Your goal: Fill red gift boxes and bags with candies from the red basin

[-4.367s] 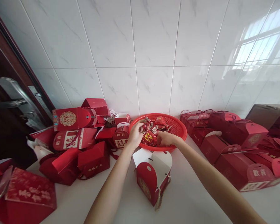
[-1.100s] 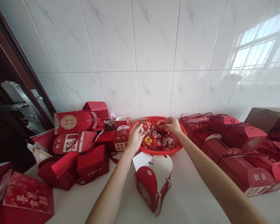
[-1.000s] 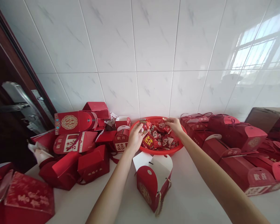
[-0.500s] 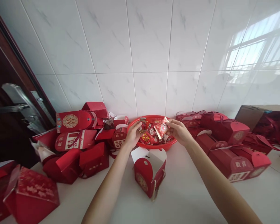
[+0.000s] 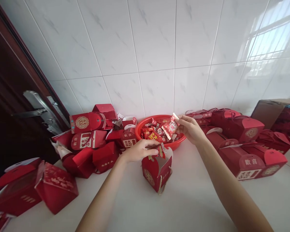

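My left hand (image 5: 142, 150) is closed on a small red candy packet (image 5: 161, 150) with a checkered edge, over the mouth of an open red gift box (image 5: 151, 172) with rope handles. Between thumb and fingers, my right hand (image 5: 188, 128) pinches a red-and-white patterned candy packet (image 5: 170, 128) by its corner. That packet is above the red plastic basket (image 5: 176, 145), which holds several wrapped sweets (image 5: 152, 135). The gift box stands on the white table just in front of the basket, its inside partly hidden by my left hand.
Several red gift boxes (image 5: 105, 158) are heaped on the left, more red boxes (image 5: 250, 161) are grouped on the right. A cardboard carton (image 5: 268, 112) with red contents stands at the far right. A tiled wall (image 5: 157, 90) rises behind; a door handle (image 5: 36, 106) is at the left.
My left hand has come back from the basket to above the gift box, carrying a candy packet. My right hand keeps its packet over the basket. The view has shifted slightly.
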Demonstrator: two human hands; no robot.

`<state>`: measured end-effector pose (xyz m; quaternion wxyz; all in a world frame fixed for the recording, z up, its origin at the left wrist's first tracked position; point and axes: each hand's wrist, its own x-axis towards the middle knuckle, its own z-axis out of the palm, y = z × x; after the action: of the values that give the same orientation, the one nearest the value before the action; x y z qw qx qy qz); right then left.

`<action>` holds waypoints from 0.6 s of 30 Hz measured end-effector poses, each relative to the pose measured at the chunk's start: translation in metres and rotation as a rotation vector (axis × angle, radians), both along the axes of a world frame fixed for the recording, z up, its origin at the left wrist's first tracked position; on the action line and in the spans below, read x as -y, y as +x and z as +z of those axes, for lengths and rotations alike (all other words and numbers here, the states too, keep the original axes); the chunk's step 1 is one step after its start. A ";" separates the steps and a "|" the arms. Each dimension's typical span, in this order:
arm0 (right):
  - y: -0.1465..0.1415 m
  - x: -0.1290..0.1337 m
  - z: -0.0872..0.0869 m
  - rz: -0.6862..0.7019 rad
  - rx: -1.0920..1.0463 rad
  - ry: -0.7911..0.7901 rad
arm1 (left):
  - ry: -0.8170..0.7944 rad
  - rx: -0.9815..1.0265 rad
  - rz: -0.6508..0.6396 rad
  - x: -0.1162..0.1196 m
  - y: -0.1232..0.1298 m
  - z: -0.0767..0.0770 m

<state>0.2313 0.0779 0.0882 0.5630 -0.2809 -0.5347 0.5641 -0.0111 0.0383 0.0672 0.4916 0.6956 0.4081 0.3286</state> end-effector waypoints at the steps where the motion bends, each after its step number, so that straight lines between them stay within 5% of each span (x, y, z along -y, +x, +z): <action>1: 0.000 0.001 0.001 -0.001 0.003 0.003 | 0.020 -0.025 -0.019 0.002 0.000 -0.001; 9: 0.001 0.010 0.008 -0.001 0.038 0.022 | 0.111 -0.226 -0.027 0.005 -0.001 0.003; 18: 0.001 0.008 0.005 -0.020 0.095 0.046 | 0.180 -0.421 -0.188 0.012 0.007 0.011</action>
<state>0.2318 0.0698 0.0931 0.5490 -0.2997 -0.5707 0.5322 -0.0037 0.0262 0.0779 0.3599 0.8247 0.4042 0.1643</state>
